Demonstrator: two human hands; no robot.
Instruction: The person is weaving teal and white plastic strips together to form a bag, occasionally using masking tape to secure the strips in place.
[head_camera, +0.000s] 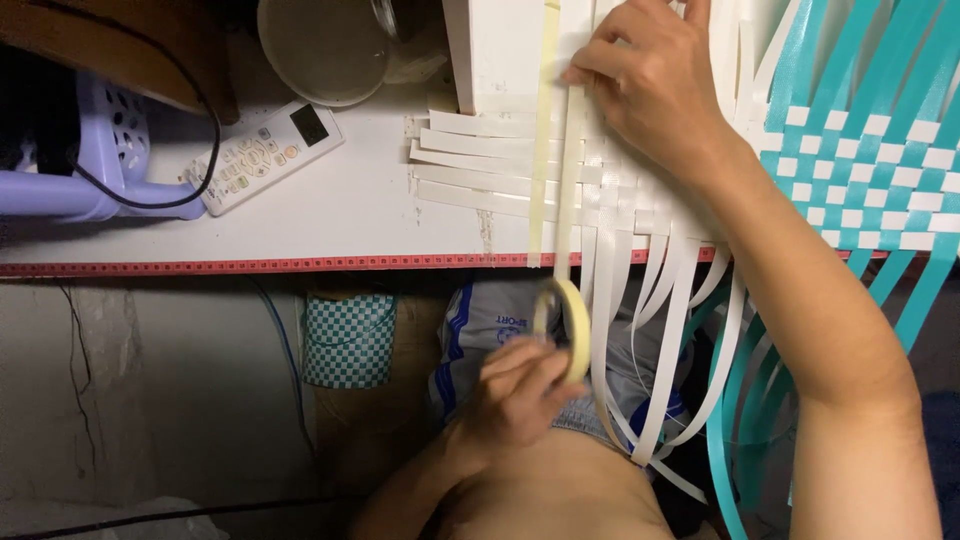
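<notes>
Two hands busy: my right hand (655, 85) presses flat on white woven strips (520, 175) upper centre, my left hand (520, 390) pinches a tape roll (572, 318) below the worktop (300, 215) edge

Overhead light bright on the white table (340, 215) — underside in deep shadow; focus sharp, slight glare on strips (620, 300).

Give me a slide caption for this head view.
Left hand holds tape roll; right hand presses tape on white woven strips.
</notes>
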